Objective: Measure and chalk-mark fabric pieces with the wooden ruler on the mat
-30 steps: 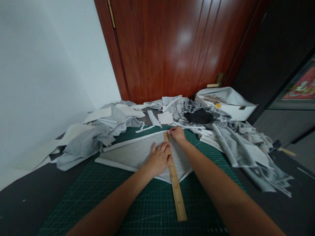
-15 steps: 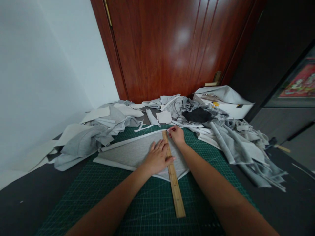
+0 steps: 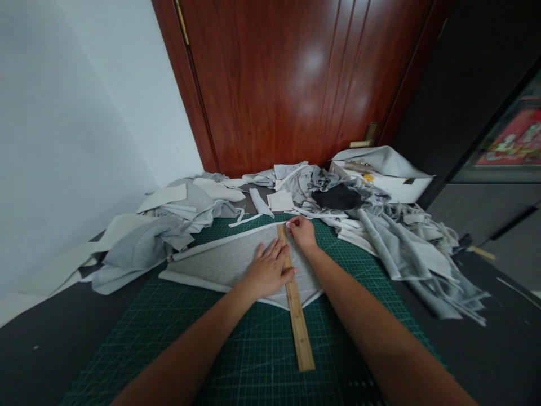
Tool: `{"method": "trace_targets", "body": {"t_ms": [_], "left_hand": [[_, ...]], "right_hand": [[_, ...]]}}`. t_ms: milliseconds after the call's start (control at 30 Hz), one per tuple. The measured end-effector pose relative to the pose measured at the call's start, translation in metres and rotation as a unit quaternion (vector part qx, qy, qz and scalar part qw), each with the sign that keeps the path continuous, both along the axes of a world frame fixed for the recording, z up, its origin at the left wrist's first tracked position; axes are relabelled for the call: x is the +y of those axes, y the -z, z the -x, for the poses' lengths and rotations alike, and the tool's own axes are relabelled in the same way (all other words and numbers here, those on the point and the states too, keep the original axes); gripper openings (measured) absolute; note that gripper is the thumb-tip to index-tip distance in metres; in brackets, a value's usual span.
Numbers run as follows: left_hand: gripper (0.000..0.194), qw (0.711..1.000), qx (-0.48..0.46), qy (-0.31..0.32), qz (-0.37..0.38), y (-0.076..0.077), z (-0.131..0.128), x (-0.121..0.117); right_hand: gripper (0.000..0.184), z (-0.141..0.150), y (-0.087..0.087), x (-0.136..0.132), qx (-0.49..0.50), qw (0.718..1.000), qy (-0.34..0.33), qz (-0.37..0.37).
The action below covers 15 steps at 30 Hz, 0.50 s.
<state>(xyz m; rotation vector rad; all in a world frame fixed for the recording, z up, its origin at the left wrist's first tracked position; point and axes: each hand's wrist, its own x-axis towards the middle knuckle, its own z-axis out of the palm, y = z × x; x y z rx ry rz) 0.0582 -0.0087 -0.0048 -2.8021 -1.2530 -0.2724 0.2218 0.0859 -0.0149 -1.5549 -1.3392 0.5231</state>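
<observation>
A folded piece of grey fabric (image 3: 224,259) with pale edges lies on a green cutting mat (image 3: 249,355). Across it runs a wooden ruler (image 3: 299,324), its near end sticking out over the mat. My left hand (image 3: 270,269) rests flat with fingers spread, partly on the fabric and partly on the ruler. Near the ruler's far end, my right hand (image 3: 302,230) is closed in a pinch on a small, pale pink piece of tailor's chalk (image 3: 288,224). The chalk is by the ruler's right edge, at the fabric's far border; my fingers hide part of it.
Heaps of grey and white fabric scraps lie at left (image 3: 143,242) and right (image 3: 397,242). Behind the mat are a small white square (image 3: 280,201) and a narrow strip (image 3: 245,221). A white box (image 3: 401,189) stands back right, before a wooden door (image 3: 270,84).
The view has shifted slightly. Both hands keep nearly the same places, the left on the ruler and the right pinching the chalk at its far end.
</observation>
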Motion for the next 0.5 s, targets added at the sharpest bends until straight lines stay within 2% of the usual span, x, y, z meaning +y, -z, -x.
{"method": "trace_targets", "body": {"t_ms": [233, 500], "left_hand": [[0.058, 1.000, 0.011, -0.006, 0.012, -0.0066, -0.0008, -0.0019], [0.057, 1.000, 0.003, -0.004, -0.007, -0.0022, -0.0005, -0.0026]], "right_hand": [[0.011, 0.0001, -0.0031, -0.0014, -0.012, 1.000, 0.010, 0.011], [0.015, 0.0002, -0.0039, 0.0071, -0.006, 0.997, 0.022, 0.069]]}}
